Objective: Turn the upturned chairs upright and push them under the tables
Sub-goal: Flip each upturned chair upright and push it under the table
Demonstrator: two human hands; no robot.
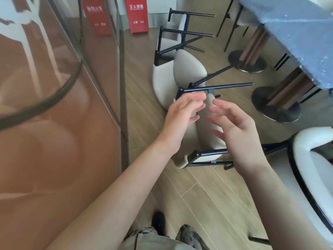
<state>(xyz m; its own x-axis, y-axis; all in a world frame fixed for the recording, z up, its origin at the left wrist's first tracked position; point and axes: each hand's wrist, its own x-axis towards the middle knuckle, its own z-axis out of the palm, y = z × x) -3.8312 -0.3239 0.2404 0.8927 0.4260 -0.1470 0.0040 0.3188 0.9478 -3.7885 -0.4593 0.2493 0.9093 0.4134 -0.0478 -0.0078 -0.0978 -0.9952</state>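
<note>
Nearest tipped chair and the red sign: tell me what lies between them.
In the head view, another tipped chair lies on the wood floor between the nearest chair and the red sign.

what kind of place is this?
Probably a restaurant or café dining area: a blue-topped table on round metal pedestal bases, several matching padded chairs tipped over on the wood floor, such as the nearest chair, and a red fire-equipment box.

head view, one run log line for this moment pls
phase: reaching | left hand: open, empty | right hand: open, empty | nearest chair: on its side on floor | far chair: toppled
</note>
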